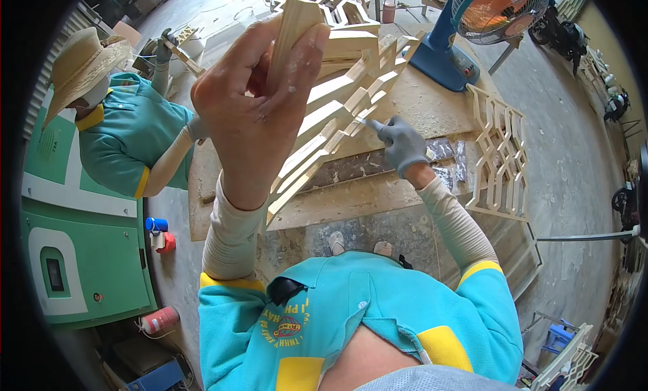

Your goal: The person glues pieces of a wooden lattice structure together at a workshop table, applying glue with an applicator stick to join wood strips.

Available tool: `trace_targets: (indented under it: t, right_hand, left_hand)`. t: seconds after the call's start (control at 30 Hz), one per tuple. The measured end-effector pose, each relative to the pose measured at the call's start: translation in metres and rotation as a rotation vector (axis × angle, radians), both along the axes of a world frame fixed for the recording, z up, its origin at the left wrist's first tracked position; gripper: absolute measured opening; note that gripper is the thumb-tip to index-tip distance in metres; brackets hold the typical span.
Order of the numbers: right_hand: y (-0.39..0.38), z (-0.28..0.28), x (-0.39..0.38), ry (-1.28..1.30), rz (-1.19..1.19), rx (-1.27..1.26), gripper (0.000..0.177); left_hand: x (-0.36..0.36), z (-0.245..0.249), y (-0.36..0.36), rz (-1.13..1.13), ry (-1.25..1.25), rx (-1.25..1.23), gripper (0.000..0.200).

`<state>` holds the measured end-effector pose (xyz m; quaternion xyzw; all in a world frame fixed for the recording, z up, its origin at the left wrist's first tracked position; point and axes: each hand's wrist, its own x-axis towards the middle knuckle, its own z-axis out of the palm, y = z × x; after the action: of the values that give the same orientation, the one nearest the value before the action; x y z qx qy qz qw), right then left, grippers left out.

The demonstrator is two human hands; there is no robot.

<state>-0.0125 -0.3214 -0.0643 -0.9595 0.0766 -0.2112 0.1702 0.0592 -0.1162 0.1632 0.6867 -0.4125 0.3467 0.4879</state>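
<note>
My left hand, bare, is raised close to the camera. Its fingers are closed round the end of a pale wooden slat, which looks to be part of a wooden lattice frame. The lattice's zigzag slats stretch away behind and right of that hand, over the worktable. In a grey glove, my right hand is at the lattice's right side, fingers curled. A slim, light-coloured tip points from it toward a slat joint; most of what it holds is hidden in the glove.
A blue fan stands at the table's back right. Another lattice panel leans at the right edge. Dark strips lie on the tabletop. A co-worker in a straw hat works at left, near a green machine.
</note>
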Motion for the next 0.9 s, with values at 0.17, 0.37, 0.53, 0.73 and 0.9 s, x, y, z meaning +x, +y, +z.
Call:
trace_targets:
  t: [0.17, 0.37, 0.53, 0.73, 0.9]
  right_hand:
    - [0.014, -0.005, -0.005, 0.048, 0.046, 0.012, 0.048]
    - [0.007, -0.002, 0.003, 0.045, -0.065, 0.150, 0.046]
    - [0.020, -0.012, -0.008, 0.073, 0.023, 0.176, 0.051]
    - [0.013, 0.001, -0.004, 0.143, -0.092, 0.204, 0.050]
    - [0.015, 0.000, -0.002, 0.200, -0.080, 0.240, 0.045]
  left_hand:
    - [0.003, -0.001, 0.000, 0.017, 0.010, -0.003, 0.024]
    - [0.006, -0.004, -0.001, 0.029, -0.005, -0.006, 0.026]
    - [0.006, -0.005, 0.001, 0.026, 0.045, -0.014, 0.026]
    - [0.003, -0.004, -0.001, 0.006, 0.066, -0.043, 0.018]
    - [0.004, -0.009, 0.005, 0.006, 0.042, -0.033, 0.022]
